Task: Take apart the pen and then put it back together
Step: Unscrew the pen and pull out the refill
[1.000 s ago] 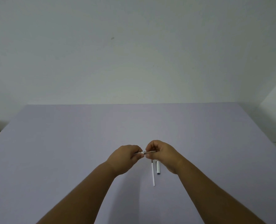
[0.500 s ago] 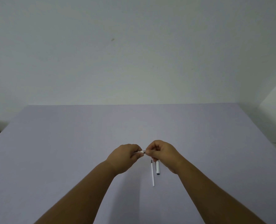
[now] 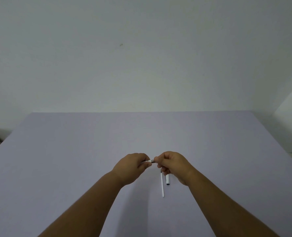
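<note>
a person's left hand (image 3: 130,165) and right hand (image 3: 173,164) meet above a lavender table (image 3: 65,159), both with fingers pinched on the ends of a short white-and-dark pen piece (image 3: 151,161) held level between them. at five o'clock of it, a thin white refill (image 3: 162,184) and a white cap (image 3: 167,180) lie side by side.

Pen in disassembled state, lower centre of the frame. Pen barrel (image 3: 150,161): a short white and dark section shows, held level between the fingertips of both closed hands; the remainder is hidden. Refill (image 3: 162,183): thin white tube with dark tip at its far end, lying flat, running toward the lower edge. Cap (image 3: 167,180): short, white, dark near end, lying just right of the refill, partly covered.
</note>
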A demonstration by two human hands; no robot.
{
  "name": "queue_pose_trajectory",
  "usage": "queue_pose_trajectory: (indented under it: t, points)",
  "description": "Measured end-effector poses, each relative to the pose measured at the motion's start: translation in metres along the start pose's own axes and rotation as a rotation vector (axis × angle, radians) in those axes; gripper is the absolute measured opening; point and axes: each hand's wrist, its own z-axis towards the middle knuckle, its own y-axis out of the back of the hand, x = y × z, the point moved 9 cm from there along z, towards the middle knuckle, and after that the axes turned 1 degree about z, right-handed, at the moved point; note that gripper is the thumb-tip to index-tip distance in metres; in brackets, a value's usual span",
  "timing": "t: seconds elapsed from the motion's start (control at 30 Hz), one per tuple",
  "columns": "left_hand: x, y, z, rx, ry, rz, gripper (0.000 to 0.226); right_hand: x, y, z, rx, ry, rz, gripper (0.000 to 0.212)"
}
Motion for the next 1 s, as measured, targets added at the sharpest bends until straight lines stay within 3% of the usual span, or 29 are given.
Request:
queue_pose_trajectory:
  t: [0.07, 0.23, 0.33, 0.47, 0.53, 0.6, 0.73, 1.0]
  points:
    - [-0.001, 0.000, -0.001, -0.001, -0.003, 0.003, 0.026, 0.004, -0.001, 0.000, 0.010, 0.053, -0.005, 0.005]
    - [0.000, 0.002, -0.001, -0.002, -0.003, 0.006, 0.026, 0.001, -0.005, -0.002, 0.017, -0.040, 0.047, 0.020]
    - [0.000, 0.002, -0.001, 0.003, 0.004, 0.010, 0.026, 0.002, -0.001, -0.001, -0.011, 0.012, 0.023, 0.004]
    - [-0.002, 0.002, -0.001, 0.008, 0.004, 0.012, 0.027, 0.000, -0.007, -0.004, 0.036, -0.046, 0.070, 0.017]
    - [-0.001, 0.001, -0.001, 0.010, 0.011, 0.001, 0.027, -0.001, -0.004, -0.005, -0.001, -0.063, 0.044, 0.017]
    - [-0.001, 0.001, -0.002, 0.012, 0.020, -0.003, 0.027, 0.003, 0.001, -0.004, -0.048, -0.013, 0.083, 0.004]
    - [0.001, 0.002, -0.002, 0.013, 0.032, -0.024, 0.026, 0.011, 0.005, -0.004, -0.064, 0.033, 0.090, 0.017]
    - [0.012, 0.003, -0.002, -0.030, 0.079, -0.170, 0.020, 0.014, 0.011, -0.002, -0.122, 0.026, 0.276, 0.014]
